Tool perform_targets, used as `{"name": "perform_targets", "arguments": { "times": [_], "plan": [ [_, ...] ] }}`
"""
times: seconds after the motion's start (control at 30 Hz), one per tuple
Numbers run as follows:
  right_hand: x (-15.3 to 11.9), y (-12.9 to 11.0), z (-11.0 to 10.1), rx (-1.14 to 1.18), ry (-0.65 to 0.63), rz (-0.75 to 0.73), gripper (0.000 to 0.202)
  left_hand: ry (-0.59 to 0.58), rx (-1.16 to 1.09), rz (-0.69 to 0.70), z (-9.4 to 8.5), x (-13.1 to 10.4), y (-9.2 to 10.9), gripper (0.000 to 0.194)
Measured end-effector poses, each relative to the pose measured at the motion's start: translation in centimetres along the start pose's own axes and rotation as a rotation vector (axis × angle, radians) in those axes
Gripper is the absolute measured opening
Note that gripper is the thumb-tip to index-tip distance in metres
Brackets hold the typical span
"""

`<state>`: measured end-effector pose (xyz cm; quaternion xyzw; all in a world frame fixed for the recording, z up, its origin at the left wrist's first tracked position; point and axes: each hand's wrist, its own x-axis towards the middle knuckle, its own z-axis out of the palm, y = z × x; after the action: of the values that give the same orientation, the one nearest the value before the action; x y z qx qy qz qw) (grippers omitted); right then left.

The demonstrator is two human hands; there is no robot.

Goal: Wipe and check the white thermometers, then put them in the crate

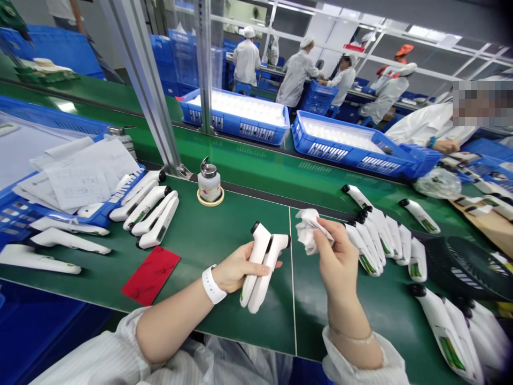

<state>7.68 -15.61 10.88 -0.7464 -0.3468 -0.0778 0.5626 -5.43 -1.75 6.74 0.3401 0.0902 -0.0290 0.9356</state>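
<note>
The left hand point(235, 270) is closed around 2 white handheld devices point(261, 291), thumb across their front, holding them side by side above the middle of the green surface point(192, 278), handles toward its near edge and black-tipped heads toward its far edge. The right hand point(339, 256) pinches a crumpled white wipe point(308, 231) between thumb and fingers, just beside those heads but apart from them. A pale seam point(293, 299) crosses the surface between the hands. Left of the left hand, a red sheet point(151, 275) lies close to the near edge; at the far edge stands a metal-topped bottle point(209, 185) on a yellow coaster point(210, 203). More white devices lie toward the left end, near a blue crate point(16, 216) bearing loose papers point(78, 184). On the right, a leaning row of devices point(379, 230) runs toward a dark round-grilled object point(460, 267). Beyond the far edge sit 2 blue trays point(256, 132).
</note>
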Motion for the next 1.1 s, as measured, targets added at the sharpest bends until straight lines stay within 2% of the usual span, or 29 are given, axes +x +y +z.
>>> {"name": "perform_targets", "arguments": {
  "times": [0.03,0.1,0.17,0.2,0.23,0.3,0.4,0.53,0.6,0.67,0.73,0.8,0.87,0.97,1.1],
  "plan": [
    [-0.1,-0.3,0.0,0.102,-0.072,0.03,0.025,0.002,-0.002,0.004,0.0,0.0,-0.1,0.047],
    [-0.7,-1.0,0.4,0.195,-0.313,0.023,0.027,0.01,-0.002,0.021,-0.1,0.1,-0.4,0.046],
    [-1.2,-1.3,1.3,0.09,-0.515,-0.097,0.022,0.013,0.018,0.044,-0.2,0.2,-0.7,0.047],
    [-1.3,-1.3,1.8,-0.007,-0.567,-0.18,0.018,0.013,0.033,0.05,-0.2,0.2,-0.8,0.048],
    [-1.3,-1.1,2.2,-0.107,-0.569,-0.259,0.016,0.009,0.047,0.046,-0.3,0.1,-0.8,0.049],
    [-1.3,-0.6,2.8,-0.287,-0.46,-0.35,0.013,-0.011,0.056,0.005,-0.3,0.0,-0.9,0.05],
    [-1.7,0.3,3.1,-0.423,-0.325,-0.362,0.016,-0.028,0.038,-0.047,-0.3,-0.1,-0.7,0.053],
    [-3.2,0.7,3.0,-0.292,-0.452,-0.512,0.013,0.0,0.078,-0.034,-0.3,0.0,-0.7,0.05],
    [-3.1,1.1,2.9,-0.269,-0.461,-0.579,0.011,0.001,0.098,-0.044,-0.4,0.0,-0.8,0.05],
    [-2.2,1.9,2.6,-0.359,-0.398,-0.555,0.008,0.006,0.1,-0.072,-0.5,0.0,-0.8,0.051],
    [-0.8,2.6,2.1,-0.444,-0.289,-0.452,0.01,0.013,0.096,-0.097,-0.5,-0.1,-0.8,0.055],
    [0.3,2.8,1.7,-0.425,-0.168,-0.342,0.009,0.01,0.086,-0.103,-0.4,-0.1,-0.8,0.059],
    [0.4,2.3,1.6,-0.348,-0.121,-0.322,0.006,0.016,0.014,-0.098,-0.3,0.0,-0.7,0.054],
    [-1.2,0.9,2.6,-0.316,-0.252,-0.463,0.011,0.061,-0.195,-0.144,0.0,0.5,-0.6,0.037],
    [-3.5,-0.2,4.5,-0.269,-0.533,-0.72,0.01,0.1,-0.343,-0.186,0.1,1.2,-0.6,0.034]
  ]
}}
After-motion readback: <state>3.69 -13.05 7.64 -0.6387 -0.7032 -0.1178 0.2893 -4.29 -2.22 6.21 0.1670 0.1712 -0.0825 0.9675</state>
